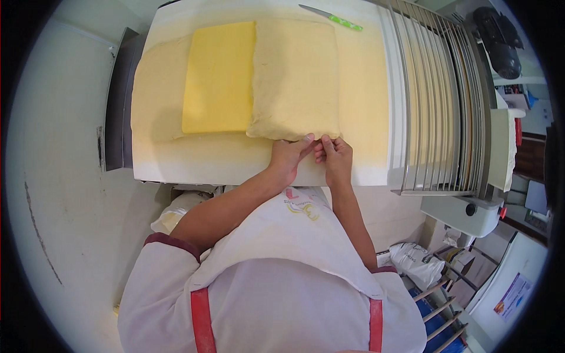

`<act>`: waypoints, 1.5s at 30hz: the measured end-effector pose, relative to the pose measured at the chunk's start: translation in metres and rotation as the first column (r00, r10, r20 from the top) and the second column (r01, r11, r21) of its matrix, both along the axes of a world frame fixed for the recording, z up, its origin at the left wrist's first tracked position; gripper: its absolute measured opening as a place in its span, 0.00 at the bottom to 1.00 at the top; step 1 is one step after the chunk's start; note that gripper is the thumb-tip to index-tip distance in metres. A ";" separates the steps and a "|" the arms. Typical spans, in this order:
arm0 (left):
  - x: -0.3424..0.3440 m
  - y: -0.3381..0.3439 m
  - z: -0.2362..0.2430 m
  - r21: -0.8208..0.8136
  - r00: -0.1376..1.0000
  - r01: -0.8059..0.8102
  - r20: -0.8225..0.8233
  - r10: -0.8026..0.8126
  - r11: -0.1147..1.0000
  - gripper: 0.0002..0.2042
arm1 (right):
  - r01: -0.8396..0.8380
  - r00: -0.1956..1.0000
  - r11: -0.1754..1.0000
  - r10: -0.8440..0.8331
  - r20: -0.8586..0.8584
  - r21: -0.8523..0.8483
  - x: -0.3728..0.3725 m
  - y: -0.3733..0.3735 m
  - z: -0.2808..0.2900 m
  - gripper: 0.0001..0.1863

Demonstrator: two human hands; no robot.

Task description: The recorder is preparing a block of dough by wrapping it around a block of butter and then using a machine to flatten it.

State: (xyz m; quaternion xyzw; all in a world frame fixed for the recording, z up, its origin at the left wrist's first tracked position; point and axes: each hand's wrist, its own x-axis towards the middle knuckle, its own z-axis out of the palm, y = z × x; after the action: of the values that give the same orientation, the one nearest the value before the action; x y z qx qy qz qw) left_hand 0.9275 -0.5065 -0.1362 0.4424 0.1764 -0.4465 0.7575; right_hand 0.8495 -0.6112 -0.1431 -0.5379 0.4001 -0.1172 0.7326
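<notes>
A pale sheet of dough lies on the flour-dusted work surface, with a flat yellow slab on it. The dough's right part is folded over, covering the slab's right portion. My left hand is closed at the near edge of that fold, thumb and fingers gripping it. Just to its right, my right hand pinches the same edge near the near-right corner, its lower fingers curled.
A green-handled knife lies near the far edge. A metal wire guard with a dark motor above stands at the right. A dark metal strip borders the surface's left end. A white bag sits low at right.
</notes>
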 end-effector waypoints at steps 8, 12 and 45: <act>0.018 0.070 0.000 -0.032 0.950 0.311 -0.004 -0.311 0.950 0.15 | -0.100 0.991 0.990 0.089 -0.103 -0.104 0.002 -0.006 0.000 0.14; 0.058 0.172 0.013 0.172 0.904 0.364 0.173 -0.392 0.915 0.16 | -0.391 0.891 0.907 0.330 -0.311 -0.156 -0.006 -0.027 0.013 0.13; 0.205 0.239 0.113 0.298 0.661 -0.581 0.716 0.226 0.757 0.20 | -0.795 -0.095 -0.193 0.976 -0.196 -0.574 0.526 0.100 0.130 0.24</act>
State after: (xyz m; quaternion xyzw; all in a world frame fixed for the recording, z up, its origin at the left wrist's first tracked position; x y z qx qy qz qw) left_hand 1.1326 -0.2673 -0.0232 0.6953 0.1145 -0.0182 0.7093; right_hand 1.3760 -0.5107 -0.0132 -0.8013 -0.2950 0.2584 0.4518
